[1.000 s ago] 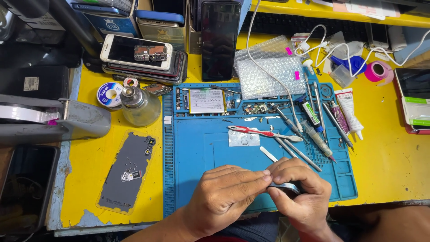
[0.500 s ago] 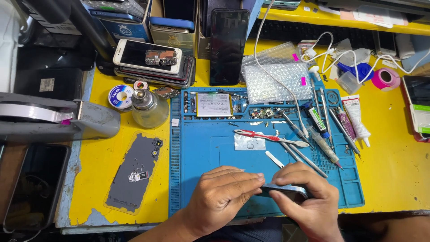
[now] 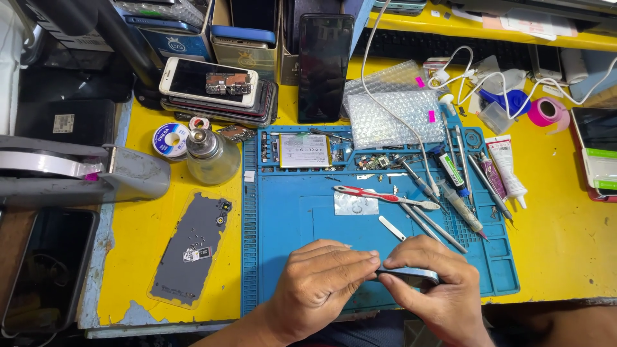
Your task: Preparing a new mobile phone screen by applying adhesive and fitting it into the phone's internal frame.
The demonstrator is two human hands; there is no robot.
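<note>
My left hand (image 3: 321,283) and my right hand (image 3: 437,292) meet over the near edge of a blue work mat (image 3: 289,218). Between them they hold a dark phone (image 3: 411,276) edge-on, with its thin side toward the camera. The right hand grips it from the right end; the left fingertips press on its left end. A grey phone back cover (image 3: 193,247) lies on the yellow table to the left of the mat.
On the mat lie a red-and-white toothbrush (image 3: 379,195), tweezers and screwdrivers (image 3: 443,193), and a flat battery (image 3: 304,150). A glass bottle (image 3: 209,156), solder spool (image 3: 169,139), stacked phones (image 3: 212,83), bubble wrap (image 3: 392,115) and pink tape (image 3: 545,112) stand behind. A grey machine (image 3: 77,173) sits left.
My hands stayed together on the phone while it turned more edge-on. The view shifted slightly, so the bench sits lower in frame.
</note>
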